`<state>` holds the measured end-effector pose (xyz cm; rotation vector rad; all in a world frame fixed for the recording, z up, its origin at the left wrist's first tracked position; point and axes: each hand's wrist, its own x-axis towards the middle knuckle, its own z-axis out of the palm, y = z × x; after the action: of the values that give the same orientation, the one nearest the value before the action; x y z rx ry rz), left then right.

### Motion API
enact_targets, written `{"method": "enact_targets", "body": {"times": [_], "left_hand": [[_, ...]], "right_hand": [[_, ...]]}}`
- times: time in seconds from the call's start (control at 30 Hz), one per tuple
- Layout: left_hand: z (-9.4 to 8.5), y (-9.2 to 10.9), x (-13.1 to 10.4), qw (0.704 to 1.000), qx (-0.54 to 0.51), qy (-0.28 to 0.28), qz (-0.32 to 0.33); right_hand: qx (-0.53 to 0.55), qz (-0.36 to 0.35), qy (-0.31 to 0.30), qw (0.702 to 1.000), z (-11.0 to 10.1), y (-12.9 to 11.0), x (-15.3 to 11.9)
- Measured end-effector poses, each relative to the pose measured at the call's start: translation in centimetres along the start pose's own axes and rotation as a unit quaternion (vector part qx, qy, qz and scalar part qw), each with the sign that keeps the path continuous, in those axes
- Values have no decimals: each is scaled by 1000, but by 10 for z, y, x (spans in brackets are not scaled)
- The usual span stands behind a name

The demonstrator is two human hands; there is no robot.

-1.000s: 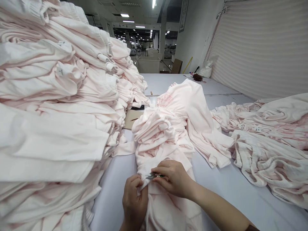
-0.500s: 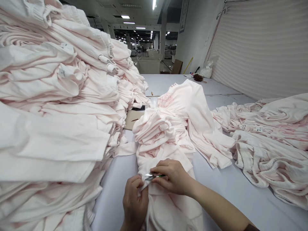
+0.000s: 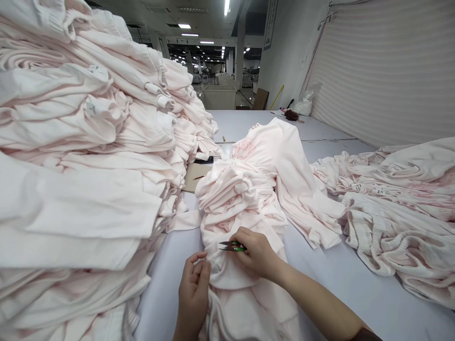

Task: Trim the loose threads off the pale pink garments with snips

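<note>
While your right hand (image 3: 253,253) is pinching green-handled thread snips (image 3: 236,246) over the pale pink garment (image 3: 234,278), blades pointing left, your left hand (image 3: 194,289) is curling loosely, unclenched, left of their tips.

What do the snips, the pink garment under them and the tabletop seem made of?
Snips: likely metal, from thin, dark, pointed blades; green parts may be plastic or paint. Pink garment: matte, soft fabric, possibly cotton knit, judging by loose folds. Tabletop: smooth, pale, soft sheen; perhaps laminate or sheeting.
</note>
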<state>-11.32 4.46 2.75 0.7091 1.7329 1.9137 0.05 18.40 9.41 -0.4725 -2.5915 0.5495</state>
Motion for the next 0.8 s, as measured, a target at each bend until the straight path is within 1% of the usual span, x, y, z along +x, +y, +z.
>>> {"method": "enact_targets", "body": {"times": [0.03, 0.1, 0.17, 0.27, 0.37, 0.43, 0.5, 0.57, 0.6, 0.63, 0.7, 0.73, 0.77, 0.8], "left_hand": [[0, 3, 0, 999, -27, -4, -39], [0, 7, 1, 996, -52, -6, -68], [1, 10, 2, 995, -63, -18, -78], [2, 11, 3, 992, -75, -36, -94], [3, 12, 5, 989, -92, -31, -115], [3, 11, 6, 987, -97, -38, -125], [4, 10, 6, 990, -75, -46, -112], [5, 6, 5, 997, -11, -46, -67], [6, 4, 3, 998, 38, -48, -31], [6, 1, 1, 994, 92, -51, 19], [6, -4, -2, 973, 176, -33, 144], [5, -7, -2, 961, 189, -17, 200], [3, -8, -1, 955, 182, 1, 236], [0, -9, 1, 956, 157, 29, 246]], "right_hand": [[12, -4, -5, 1000, -3, 0, -1], [17, -26, -26, 999, -8, -1, -5], [-6, -48, -42, 998, -11, -3, -9], [-39, -65, -48, 996, -11, -3, -10], [-29, -69, -31, 997, -9, 0, -9], [-18, -74, -15, 997, -9, 2, -9], [-9, -83, -16, 996, -10, 3, -10], [15, -71, -17, 997, -13, 6, -11], [33, -51, -8, 998, -16, 9, -12], [53, -22, 7, 998, -20, 13, -12], [90, 47, 40, 994, -28, 24, -14], [104, 82, 54, 990, -32, 31, -15], [115, 113, 62, 985, -35, 38, -17], [125, 141, 66, 980, -38, 44, -19]]}}
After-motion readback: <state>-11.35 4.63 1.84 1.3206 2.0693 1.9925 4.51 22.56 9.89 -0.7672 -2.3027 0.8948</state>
